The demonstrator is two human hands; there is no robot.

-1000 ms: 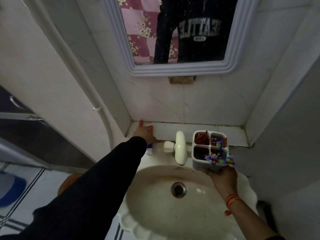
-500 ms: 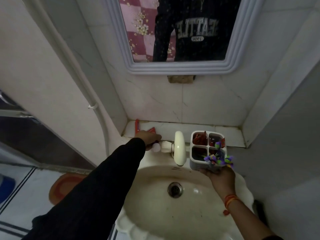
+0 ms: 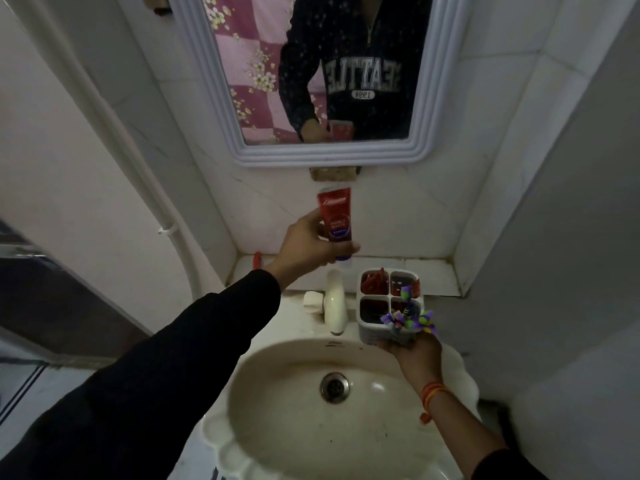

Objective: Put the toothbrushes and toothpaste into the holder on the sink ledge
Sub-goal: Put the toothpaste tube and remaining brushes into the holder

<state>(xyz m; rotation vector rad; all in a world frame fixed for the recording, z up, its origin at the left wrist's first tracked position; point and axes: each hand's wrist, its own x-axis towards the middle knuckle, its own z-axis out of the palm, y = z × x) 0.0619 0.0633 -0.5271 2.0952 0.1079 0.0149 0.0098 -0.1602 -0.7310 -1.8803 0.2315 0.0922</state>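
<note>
A: Gripping the red toothpaste tube [image 3: 335, 218] in your left hand [image 3: 308, 242], fingers wrapped round its lower half. Tube is upright, crimped end up, cap end down, held in the air above the tap [image 3: 335, 301] and clear of the ledge [image 3: 429, 271].

B: Right hand?

A: Your right hand [image 3: 412, 348] is closed on the near side of the white four-compartment holder [image 3: 372, 329], cupping it from below and in front. Holder sits at the back rim of the sink [image 3: 311, 427], just right of the tap, touching or nearly touching the ledge; can't tell which.

B: Contents?

A: Purple-and-green toothbrushes [image 3: 408, 318] stick out of the near right compartment. Red items in the two far compartments, too dark to identify. Near left compartment looks dark.

B: Anything else on the ledge?

A: One red item [image 3: 256, 259] at its left end, partly hidden behind your wrist. Mirror [image 3: 325, 157] above shows the tube's reflection.
</note>
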